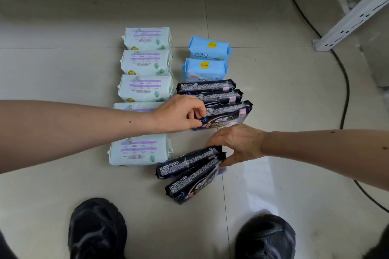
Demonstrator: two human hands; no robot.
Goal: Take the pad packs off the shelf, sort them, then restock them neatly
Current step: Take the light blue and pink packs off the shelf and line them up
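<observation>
Pad packs lie sorted in rows on the tiled floor. Several pale green packs (pixel 146 88) form the left column; my left forearm crosses over one of them. Two light blue packs (pixel 207 50) sit at the far end of the right column. Behind them toward me stand three black packs (pixel 225 111), leaning on each other. My left hand (pixel 179 114) pinches the left end of the nearest one. My right hand (pixel 237 143) grips the right ends of two more black packs (pixel 189 171), which lie tilted, closer to my feet.
A white perforated shelf post (pixel 349 21) stands at the right rear, with a black cable (pixel 345 82) curving past it along the floor. My two black shoes (pixel 96 229) are at the bottom edge. A white shelf edge runs along the top.
</observation>
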